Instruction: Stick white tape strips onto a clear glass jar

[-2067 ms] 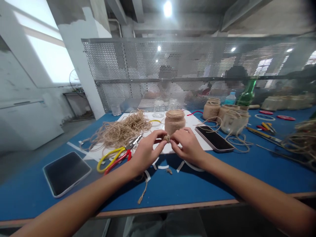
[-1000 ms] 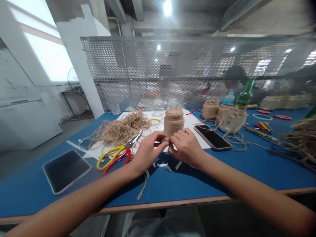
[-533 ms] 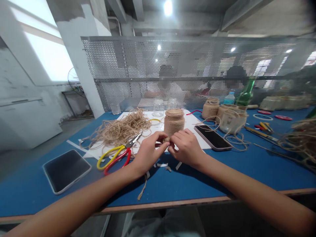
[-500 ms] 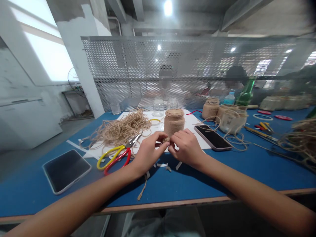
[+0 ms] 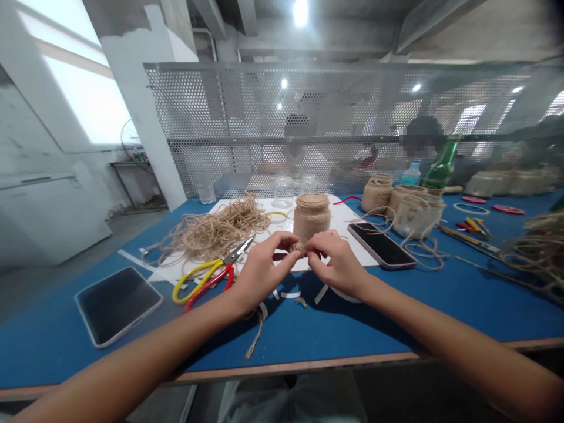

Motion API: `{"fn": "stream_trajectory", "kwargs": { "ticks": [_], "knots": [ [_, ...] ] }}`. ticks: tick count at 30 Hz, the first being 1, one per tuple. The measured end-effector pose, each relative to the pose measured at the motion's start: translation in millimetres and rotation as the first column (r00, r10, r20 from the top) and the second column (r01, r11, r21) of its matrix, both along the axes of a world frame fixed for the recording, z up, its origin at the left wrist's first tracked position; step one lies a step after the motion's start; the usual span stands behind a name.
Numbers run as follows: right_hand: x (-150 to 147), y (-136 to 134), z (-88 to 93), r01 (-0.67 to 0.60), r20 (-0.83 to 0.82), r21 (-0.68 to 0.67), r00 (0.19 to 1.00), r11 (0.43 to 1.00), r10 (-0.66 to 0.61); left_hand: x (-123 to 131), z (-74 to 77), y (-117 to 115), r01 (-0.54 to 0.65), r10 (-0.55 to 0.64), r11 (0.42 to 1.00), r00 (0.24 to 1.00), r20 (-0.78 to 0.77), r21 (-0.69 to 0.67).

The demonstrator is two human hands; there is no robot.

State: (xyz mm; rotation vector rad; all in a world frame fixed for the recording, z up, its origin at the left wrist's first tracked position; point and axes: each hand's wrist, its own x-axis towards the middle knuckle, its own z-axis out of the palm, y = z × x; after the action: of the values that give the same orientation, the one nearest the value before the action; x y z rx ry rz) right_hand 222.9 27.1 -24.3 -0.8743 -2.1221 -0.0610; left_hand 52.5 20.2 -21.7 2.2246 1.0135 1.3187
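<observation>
My left hand (image 5: 264, 273) and my right hand (image 5: 337, 262) meet over a white sheet (image 5: 341, 214), and the fingertips of both pinch a small bundle of jute twine (image 5: 298, 248). Just behind them stands a glass jar wrapped in twine (image 5: 312, 217), not touching either hand as far as I can tell. Yellow-and-red handled scissors (image 5: 207, 283) lie open to the left of my left hand. A loose twine end (image 5: 254, 341) trails on the blue table below my left wrist.
A heap of loose jute twine (image 5: 215, 235) lies at left, and a phone (image 5: 381, 245) at right. A tablet (image 5: 117, 305) sits near the front edge. Bare glass jars (image 5: 283, 192), wrapped jars (image 5: 416, 215) and a green bottle (image 5: 440, 165) stand behind. People sit beyond a perforated metal screen (image 5: 264, 106).
Both hands have risen slightly and drawn apart a little, and more of the twine bundle shows between the fingertips. The wrapped jar and scissors stay in place.
</observation>
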Motion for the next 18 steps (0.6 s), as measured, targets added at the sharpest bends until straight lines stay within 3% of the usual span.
{"fn": "stream_trajectory", "kwargs": {
  "ticks": [18],
  "knots": [
    [3.6,0.0,3.2,-0.06,0.008,0.004,0.998,0.998,0.06,-2.1,2.0,-0.4,0.025,-0.024,0.999,0.999,-0.03,0.041]
  ]
}}
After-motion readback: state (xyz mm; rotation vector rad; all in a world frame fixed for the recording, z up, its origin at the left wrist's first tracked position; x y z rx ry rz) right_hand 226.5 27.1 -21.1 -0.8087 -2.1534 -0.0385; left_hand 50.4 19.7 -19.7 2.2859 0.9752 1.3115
